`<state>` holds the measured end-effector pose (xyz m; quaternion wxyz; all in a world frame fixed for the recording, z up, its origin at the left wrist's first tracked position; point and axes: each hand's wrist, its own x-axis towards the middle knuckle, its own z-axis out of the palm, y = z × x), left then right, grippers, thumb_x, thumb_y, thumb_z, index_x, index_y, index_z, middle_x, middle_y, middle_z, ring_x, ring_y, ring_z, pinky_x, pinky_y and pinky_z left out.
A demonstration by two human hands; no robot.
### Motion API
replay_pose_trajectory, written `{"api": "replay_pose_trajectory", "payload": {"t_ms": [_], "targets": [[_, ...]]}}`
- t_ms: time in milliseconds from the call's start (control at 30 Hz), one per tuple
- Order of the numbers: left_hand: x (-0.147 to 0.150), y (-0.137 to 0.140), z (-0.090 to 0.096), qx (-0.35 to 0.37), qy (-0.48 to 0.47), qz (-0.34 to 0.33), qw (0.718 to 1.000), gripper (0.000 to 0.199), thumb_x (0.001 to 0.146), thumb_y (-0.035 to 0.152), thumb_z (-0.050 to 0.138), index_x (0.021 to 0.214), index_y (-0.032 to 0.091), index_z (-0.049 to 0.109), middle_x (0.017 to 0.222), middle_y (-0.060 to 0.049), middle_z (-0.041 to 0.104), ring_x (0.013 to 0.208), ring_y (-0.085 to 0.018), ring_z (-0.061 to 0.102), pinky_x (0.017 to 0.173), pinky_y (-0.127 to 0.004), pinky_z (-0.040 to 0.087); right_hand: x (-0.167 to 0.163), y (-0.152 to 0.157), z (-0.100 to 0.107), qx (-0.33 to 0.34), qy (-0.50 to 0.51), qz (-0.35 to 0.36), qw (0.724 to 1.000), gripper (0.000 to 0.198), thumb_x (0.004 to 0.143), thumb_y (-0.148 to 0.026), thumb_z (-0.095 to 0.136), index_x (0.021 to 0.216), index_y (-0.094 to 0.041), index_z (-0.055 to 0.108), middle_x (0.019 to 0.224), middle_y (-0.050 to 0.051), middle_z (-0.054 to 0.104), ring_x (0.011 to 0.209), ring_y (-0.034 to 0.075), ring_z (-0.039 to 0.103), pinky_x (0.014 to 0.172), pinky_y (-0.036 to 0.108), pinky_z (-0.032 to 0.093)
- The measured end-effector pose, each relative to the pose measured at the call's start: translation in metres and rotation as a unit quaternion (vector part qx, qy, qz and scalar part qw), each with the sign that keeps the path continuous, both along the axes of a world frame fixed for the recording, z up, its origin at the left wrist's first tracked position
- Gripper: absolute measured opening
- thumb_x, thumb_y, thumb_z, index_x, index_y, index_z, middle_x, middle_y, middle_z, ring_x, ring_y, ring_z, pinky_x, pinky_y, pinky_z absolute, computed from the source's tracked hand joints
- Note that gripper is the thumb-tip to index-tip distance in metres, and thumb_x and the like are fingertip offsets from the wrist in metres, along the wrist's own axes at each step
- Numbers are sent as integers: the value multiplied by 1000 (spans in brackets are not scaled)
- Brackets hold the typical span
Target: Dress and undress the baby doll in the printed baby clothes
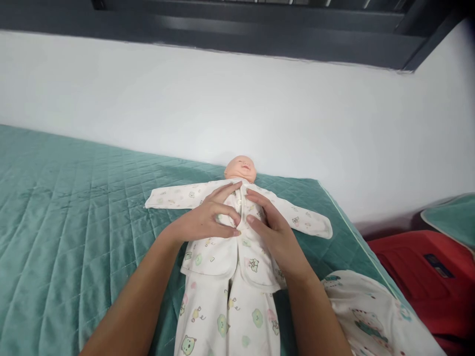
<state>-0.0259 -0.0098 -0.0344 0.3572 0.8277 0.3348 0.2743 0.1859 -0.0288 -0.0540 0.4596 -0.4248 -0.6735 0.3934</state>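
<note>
A baby doll (242, 167) lies on its back, its head near the wall. It wears a white jacket (217, 257) printed with small animals, sleeves spread out to both sides, and matching trousers (256, 321). My left hand (211, 212) rests on the left side of the jacket front, fingers apart, thumb and a bent finger near the front edge. Across from it, my right hand (270, 227) lies on the other side, thumb and forefinger apart at the opening. The jacket's front edges meet between my hands and part lower down. The trouser ends are out of frame.
A green quilted cover (92, 222) lies under the doll, its edge running down at the right. Another white printed cloth (371, 311) is beside my right forearm. Beyond the edge is a red plastic object (411, 267). A white wall (185, 99) rises behind, under a dark frame (222, 29).
</note>
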Motion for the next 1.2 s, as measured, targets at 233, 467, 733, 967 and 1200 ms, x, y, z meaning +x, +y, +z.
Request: {"api": "replay_pose_trajectory", "payload": {"t_ms": [233,467,733,967,1200], "targets": [[4,-1,-1,26,-21,10,999,21,83,44,67,83,24,71,163,5,16,151,-29,12,123,-47,20,-11,-2,0,-11,31,-52,998,19,88,-39,64,106,-31,61,144,-2,50,138,22,40,116,45,30],[-7,5,-4,-37,-34,-21,998,26,79,40,73,102,29,70,164,8,9,152,-28,7,122,-44,23,-11,-6,4,13,-20,-51,998,18,83,-40,70,88,-27,59,144,0,48,138,25,39,115,47,26],[-3,4,-5,-32,-38,-9,999,16,85,39,66,93,27,72,163,8,13,152,-27,7,115,-41,36,-17,-8,5,36,-82,-75,993,19,80,-37,72,82,-26,56,144,0,47,137,25,39,113,48,28],[-2,1,-2,-50,-54,2,997,19,86,42,64,89,25,71,163,8,14,151,-28,11,111,-39,41,-11,-11,8,22,-82,-45,995,13,82,-31,69,86,-27,58,147,-2,44,139,23,37,115,45,27],[2,4,-4,-33,-62,39,997,24,86,47,62,92,24,68,162,3,20,149,-28,19,117,-41,32,-11,-9,7,4,-31,-79,996,6,82,-24,64,83,-25,57,142,-2,51,132,24,44,109,43,34]]}}
